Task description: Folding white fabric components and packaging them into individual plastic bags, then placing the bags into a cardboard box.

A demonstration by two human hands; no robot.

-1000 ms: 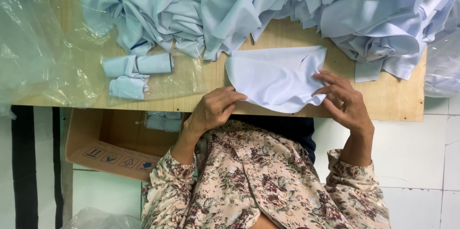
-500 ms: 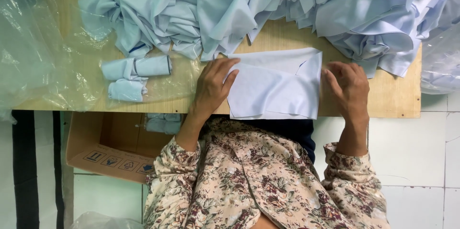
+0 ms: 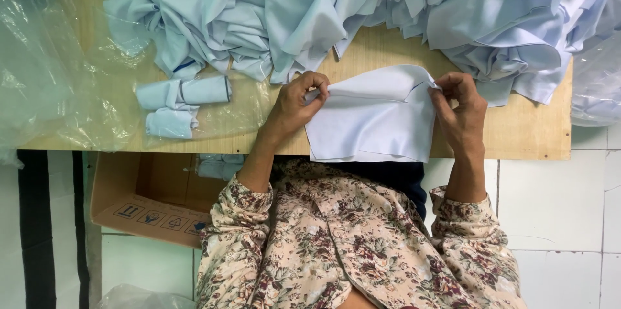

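A pale blue-white fabric piece (image 3: 375, 121) lies folded at the near edge of the wooden table (image 3: 517, 134). My left hand (image 3: 294, 105) pinches its upper left corner. My right hand (image 3: 460, 111) pinches the upper right corner, and the top layer lifts between them. Both arms wear floral sleeves.
A big heap of light blue garments (image 3: 272, 11) covers the far side of the table, reaching the right edge (image 3: 517, 31). Two small rolled fabric pieces (image 3: 184, 92) lie left on clear plastic sheeting (image 3: 58, 76). An open cardboard box (image 3: 149, 196) sits under the table on the white tile floor.
Both hands went from pressing the fabric piece flat to pinching its two upper corners and lifting the top layer.
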